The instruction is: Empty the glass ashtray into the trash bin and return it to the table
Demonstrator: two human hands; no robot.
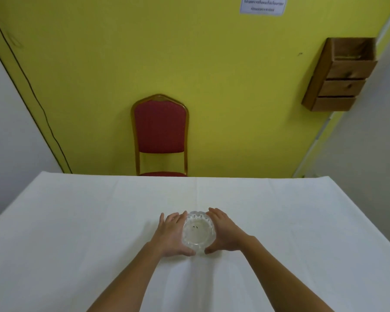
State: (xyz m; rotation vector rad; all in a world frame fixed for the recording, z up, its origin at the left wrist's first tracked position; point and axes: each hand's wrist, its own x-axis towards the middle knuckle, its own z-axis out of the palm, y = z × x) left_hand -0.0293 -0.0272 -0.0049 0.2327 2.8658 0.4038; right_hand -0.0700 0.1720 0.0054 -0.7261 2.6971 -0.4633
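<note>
A round clear glass ashtray [198, 231] with a notched rim stands on the white tablecloth [77, 221] near the middle of the table. A few tiny dark specks lie in its bowl. My left hand [171, 233] cups its left side and my right hand [223, 233] cups its right side, with fingers along the rim and thumbs at the near edge. Both hands touch the glass, and the ashtray rests on the cloth. No trash bin is in view.
A red padded chair [160, 131] with a gold frame stands behind the table's far edge against a yellow wall. A brown cardboard holder [340, 75] hangs on the wall at upper right. A black cable [32, 91] runs down the wall at left.
</note>
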